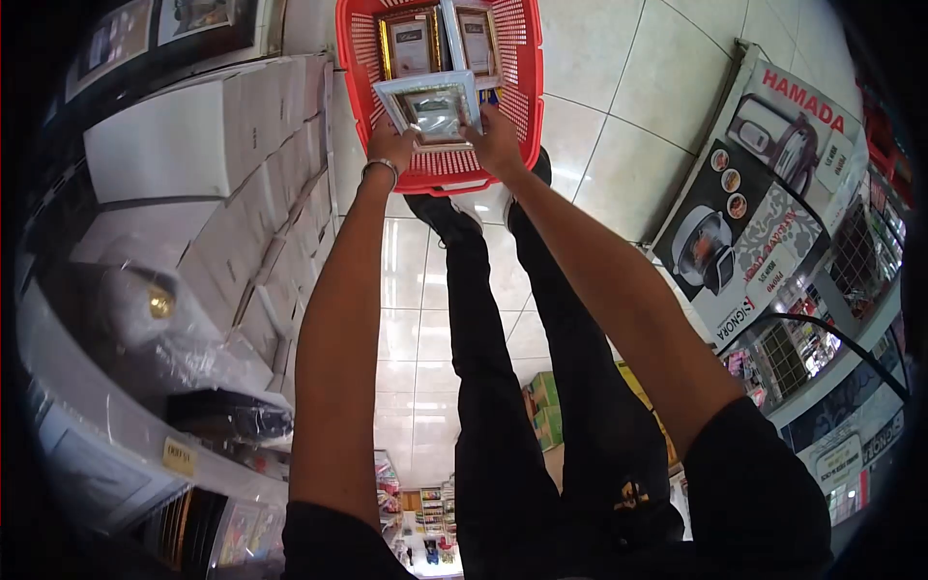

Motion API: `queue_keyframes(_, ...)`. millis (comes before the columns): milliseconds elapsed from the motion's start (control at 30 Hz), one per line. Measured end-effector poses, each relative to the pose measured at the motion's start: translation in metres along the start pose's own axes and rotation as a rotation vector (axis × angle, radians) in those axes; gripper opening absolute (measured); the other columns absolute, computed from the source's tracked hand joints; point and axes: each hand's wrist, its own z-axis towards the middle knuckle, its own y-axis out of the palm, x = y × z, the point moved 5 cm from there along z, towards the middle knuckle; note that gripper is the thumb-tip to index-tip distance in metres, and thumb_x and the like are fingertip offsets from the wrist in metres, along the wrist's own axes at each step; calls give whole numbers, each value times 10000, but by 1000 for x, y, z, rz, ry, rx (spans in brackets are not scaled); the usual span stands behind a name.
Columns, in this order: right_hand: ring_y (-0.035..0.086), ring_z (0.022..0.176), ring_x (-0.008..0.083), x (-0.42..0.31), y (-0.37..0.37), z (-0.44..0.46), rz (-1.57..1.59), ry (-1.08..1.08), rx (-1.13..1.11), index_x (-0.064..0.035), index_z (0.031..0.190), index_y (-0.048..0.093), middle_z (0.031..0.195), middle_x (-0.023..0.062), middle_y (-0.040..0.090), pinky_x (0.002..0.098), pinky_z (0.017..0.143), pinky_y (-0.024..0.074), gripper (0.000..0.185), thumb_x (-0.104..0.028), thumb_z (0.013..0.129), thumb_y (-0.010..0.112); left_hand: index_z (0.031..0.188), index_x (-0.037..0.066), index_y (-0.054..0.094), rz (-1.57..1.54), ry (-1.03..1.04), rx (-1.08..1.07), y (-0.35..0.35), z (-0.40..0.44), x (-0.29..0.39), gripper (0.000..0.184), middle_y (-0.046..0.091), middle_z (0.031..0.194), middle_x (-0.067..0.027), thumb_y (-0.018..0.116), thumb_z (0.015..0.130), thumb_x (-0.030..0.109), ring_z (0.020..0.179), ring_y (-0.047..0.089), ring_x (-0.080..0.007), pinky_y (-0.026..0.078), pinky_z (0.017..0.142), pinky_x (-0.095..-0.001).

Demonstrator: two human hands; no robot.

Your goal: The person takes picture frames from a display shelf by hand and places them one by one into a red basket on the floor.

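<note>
Both hands grip a picture frame (432, 114) with a pale outer edge and a gold inner border, tilted over the near part of a red plastic basket (527, 97). My left hand (391, 147), with a bracelet on the wrist, is closed on its lower left side. At the lower right side, my right hand (496, 143) is closed on the same frame. Behind it in the basket lie a gold-edged picture frame (411, 45) and a white-edged picture frame (478, 41). A small blue and yellow item (490, 97) shows partly beside the held frame.
The basket stands on a white tiled floor (590, 106), just ahead of my shoes (454, 220). Stacked white boxes (159, 135) line the left side, with a plastic-wrapped item (145, 309) nearer. At right stand printed appliance boxes (754, 184) and a shelf edge (812, 396).
</note>
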Motion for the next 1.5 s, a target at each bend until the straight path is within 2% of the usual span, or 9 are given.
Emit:
queue_keyframes(133, 619, 715, 256, 24, 17, 18, 14, -3, 127, 11, 999, 539, 785, 156, 630, 335, 665, 466, 292, -70, 747, 663, 1039, 38, 507, -111, -82, 89, 21, 25, -36, 320, 629, 970, -188, 576, 761, 179, 912, 603, -346, 462, 814, -408)
queue_keyframes(200, 623, 720, 247, 38, 21, 25, -28, 34, 97, 10, 1001, 541, 795, 153, 636, 336, 665, 468, 288, -61, 749, 661, 1077, -7, 462, -25, -76, 135, 30, 35, -50, 309, 639, 911, -155, 564, 806, 101, 771, 624, -212, 478, 701, -310)
queue_keyframes(267, 604, 832, 380, 55, 30, 34, 61, 83, 29, 19, 973, 541, 849, 224, 615, 411, 716, 464, 289, -67, 722, 657, 1060, -2, 461, -74, -89, 138, 35, 37, -52, 309, 638, 871, -148, 576, 801, 118, 722, 613, -199, 473, 676, -312)
queue_keyframes(333, 601, 811, 379, 61, 35, 37, 99, 90, 14, 11, 979, 546, 838, 216, 616, 405, 712, 462, 293, -63, 719, 658, 1056, -6, 462, -51, -126, 200, 35, 40, -53, 314, 636, 876, -151, 582, 796, 121, 729, 614, -185, 469, 668, -301)
queue_keyframes(600, 563, 868, 398, 57, 48, 41, 32, 37, -67, 16, 971, 513, 877, 239, 587, 409, 751, 435, 303, -73, 726, 667, 1224, -82, 296, 1, -193, 215, 36, 35, -30, 629, 489, 1168, -319, 611, 753, 193, 1079, 507, -410, 389, 957, -406)
queue_keyframes(1000, 572, 901, 399, 47, 45, 52, -39, -43, -96, 18, 1011, 536, 897, 251, 604, 438, 761, 453, 331, -47, 710, 657, 1317, -54, 280, -116, -175, 189, 61, -4, -39, 715, 412, 1299, -259, 616, 746, 215, 1187, 432, -364, 340, 1003, -367)
queue_keyframes(1200, 611, 819, 335, 61, 50, 63, -114, -34, -203, 36, 1044, 533, 858, 216, 615, 383, 722, 462, 406, -193, 744, 681, 1335, -25, 286, -29, -83, 152, 50, 3, -35, 678, 434, 1299, -225, 591, 775, 206, 1198, 434, -330, 333, 1008, -349)
queue_keyframes(1233, 560, 982, 374, 67, 52, 66, -113, 73, -232, 12, 1069, 539, 991, 241, 596, 407, 841, 440, 411, -125, 713, 691, 1332, -24, 295, -52, -91, 144, 50, 3, -35, 667, 438, 1296, -224, 588, 777, 203, 1199, 436, -322, 334, 1007, -345)
queue_keyframes(1500, 529, 1022, 375, 60, 35, 48, -258, -108, -215, 5, 1088, 504, 1026, 226, 567, 412, 875, 428, 513, -95, 636, 724, 1272, -9, 398, -156, -67, 131, 37, -41, -11, 532, 488, 1248, -208, 580, 806, 173, 1139, 491, -317, 388, 955, -366)
